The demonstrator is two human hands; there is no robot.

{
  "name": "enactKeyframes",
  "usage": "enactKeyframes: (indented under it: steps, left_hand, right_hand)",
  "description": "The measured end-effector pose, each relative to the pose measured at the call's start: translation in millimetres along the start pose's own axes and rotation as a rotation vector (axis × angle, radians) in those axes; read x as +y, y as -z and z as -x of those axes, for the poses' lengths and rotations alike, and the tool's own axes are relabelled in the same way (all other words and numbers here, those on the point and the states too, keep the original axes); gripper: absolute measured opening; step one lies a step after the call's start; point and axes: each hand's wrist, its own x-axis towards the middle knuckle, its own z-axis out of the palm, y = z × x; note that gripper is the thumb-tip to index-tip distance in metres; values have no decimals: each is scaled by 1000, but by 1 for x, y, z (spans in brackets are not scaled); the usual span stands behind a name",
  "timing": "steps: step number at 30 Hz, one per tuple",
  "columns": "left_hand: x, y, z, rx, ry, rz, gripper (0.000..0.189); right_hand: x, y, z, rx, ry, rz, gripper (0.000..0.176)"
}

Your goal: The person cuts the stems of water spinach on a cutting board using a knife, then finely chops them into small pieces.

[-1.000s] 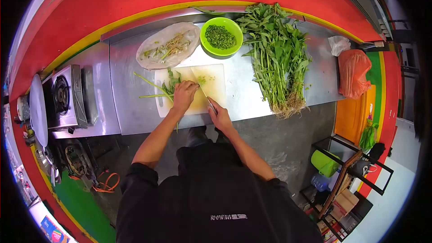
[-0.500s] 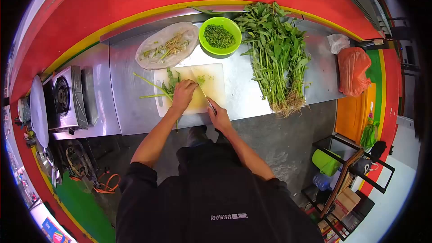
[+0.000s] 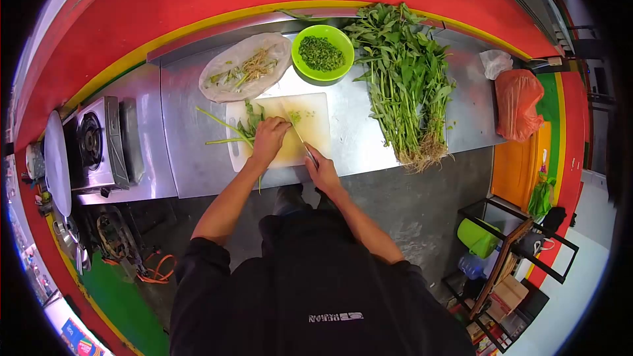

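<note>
My left hand (image 3: 270, 140) is closed over green leafy stems (image 3: 247, 130) on a white cutting board (image 3: 315, 107); long stalks stick out past the board's left side. My right hand (image 3: 322, 170) grips a knife (image 3: 301, 137), its blade on the board close beside my left fingertips. A few small chopped green bits (image 3: 295, 116) lie just beyond the blade. Behind the board, a lime-green bowl (image 3: 347, 45) holds finely chopped greens (image 3: 320, 53).
Left of the bowl lies a clear plastic bag (image 3: 221, 66) with root trimmings. A big bunch of leafy greens with roots (image 3: 407, 86) spreads across the steel counter (image 3: 356, 151). An orange-red bag (image 3: 518, 105) sits at the right end, a gas stove (image 3: 99, 142) at the left.
Almost nothing differs. Both hands, the knife and the stems stay in nearly the same place on the board.
</note>
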Motion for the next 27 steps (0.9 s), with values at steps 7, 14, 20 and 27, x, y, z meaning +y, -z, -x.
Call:
enactKeyframes:
  steps: [7, 14, 20, 27]
  left_hand:
    - [-3, -1, 1, 7, -7, -28, 12]
    - [-1, -1, 0, 13, 6, -41, 10]
    - [-1, -2, -1, 46, -10, -97, 10]
    - [-3, -5, 2, 23, 12, -107, 10]
  right_hand:
    - [4, -6, -4, 43, 78, -34, 45]
    - [-6, -4, -4, 4, 7, -16, 45]
    - [2, -8, -2, 40, 88, -53, 44]
    - [7, -8, 7, 91, 163, -52, 43]
